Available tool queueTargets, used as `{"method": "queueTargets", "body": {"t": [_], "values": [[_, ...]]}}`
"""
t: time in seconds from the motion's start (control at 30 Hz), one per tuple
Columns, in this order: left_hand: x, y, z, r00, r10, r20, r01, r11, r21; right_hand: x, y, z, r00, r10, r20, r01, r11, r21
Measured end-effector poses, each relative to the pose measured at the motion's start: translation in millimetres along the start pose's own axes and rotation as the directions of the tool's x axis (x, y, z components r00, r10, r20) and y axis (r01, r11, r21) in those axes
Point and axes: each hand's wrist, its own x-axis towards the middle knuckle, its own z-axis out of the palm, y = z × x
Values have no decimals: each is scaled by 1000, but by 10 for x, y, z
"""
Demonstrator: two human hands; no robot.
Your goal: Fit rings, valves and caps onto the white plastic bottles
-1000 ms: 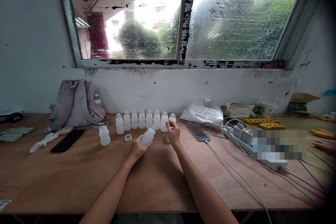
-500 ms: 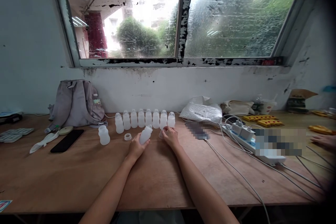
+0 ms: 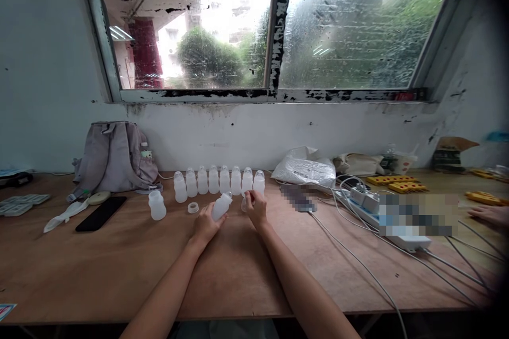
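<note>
My left hand [image 3: 205, 223] is wrapped round a frosted white bottle [image 3: 220, 207], which tilts up to the right with its narrow top uncovered. To its right, my right hand [image 3: 256, 208] has its fingertips pinched together; anything between them is too small or hidden to make out. Beside those fingers a clear cap [image 3: 244, 204] shows in part on the table. A white ring [image 3: 193, 207] lies left of the left hand. Farther left stands a frosted bottle without a cap [image 3: 157, 206]. Behind the hands, several clear-capped bottles [image 3: 202, 181] stand in a row along the wall.
On the left are a black phone [image 3: 101, 214], a white strap-like item [image 3: 66, 215] and a grey backpack [image 3: 115, 156]. To the right lie a silvery plastic bag [image 3: 306, 166], a power strip [image 3: 409, 238] with cables and yellow parts [image 3: 392, 180]. Another person's hand [image 3: 489, 215] reaches in at the far right.
My right hand has risen slightly off the clear cap, its fingers now pinched and pointing upward. My left hand still holds the bottle in nearly the same place.
</note>
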Motion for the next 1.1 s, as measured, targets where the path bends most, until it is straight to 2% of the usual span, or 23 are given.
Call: {"method": "queueTargets", "body": {"t": [0.1, 0.17, 0.27, 0.37, 0.43, 0.47, 0.5, 0.57, 0.6, 0.63, 0.67, 0.7, 0.77, 0.87, 0.97, 1.03, 1.1], "values": [[-8, 6, -1, 997, 76, -26, -75, 996, 46, -52, -199, 110, 979, 164, 124, -190, 952, 239], [-12, 18, -25, 994, 108, -18, -108, 993, 39, -96, -297, 198, 957, 193, 216, -256, 911, 324], [-6, 46, -89, 988, 128, 83, -117, 986, -117, -140, -365, 278, 953, 235, 190, -287, 900, 329], [16, 80, -144, 965, 114, 235, -35, 948, -315, -141, -366, 272, 958, 246, 147, -282, 904, 321], [28, 107, -162, 946, 64, 317, 77, 908, -412, -123, -365, 245, 955, 255, 151, -293, 893, 343], [30, 123, -168, 922, 37, 386, 164, 865, -474, -111, -371, 231, 951, 261, 163, -304, 878, 370], [28, 140, -172, 880, 22, 475, 273, 795, -542, -98, -385, 218, 946, 266, 183, -319, 854, 411], [14, 176, -185, 755, 55, 654, 510, 577, -638, -74, -433, 194, 934, 257, 249, -353, 781, 516], [5, 192, -194, 697, 90, 711, 604, 460, -651, -64, -462, 182, 925, 242, 294, -372, 737, 564], [-3, 205, -206, 659, 117, 743, 669, 361, -650, -58, -489, 171, 913, 223, 342, -394, 698, 598], [-7, 215, -221, 641, 127, 757, 706, 291, -646, -54, -510, 161, 899, 203, 387, -416, 667, 618], [-9, 219, -239, 638, 122, 761, 724, 242, -646, -53, -521, 152, 886, 182, 426, -434, 649, 625], [0, 215, -284, 660, 105, 744, 727, 162, -667, -57, -507, 141, 870, 156, 468, -449, 643, 621], [29, 187, -362, 737, 93, 669, 665, 76, -743, -60, -413, 150, 878, 200, 435, -441, 690, 574], [55, 167, -409, 779, 85, 621, 613, 106, -783, -40, -314, 171, 874, 288, 392, -473, 694, 544], [65, 167, -405, 770, 88, 632, 618, 145, -773, -15, -280, 177, 870, 317, 377, -490, 649, 582], [69, 174, -380, 738, 82, 669, 648, 188, -738, 9, -267, 167, 872, 330, 361, -489, 591, 642]]}}
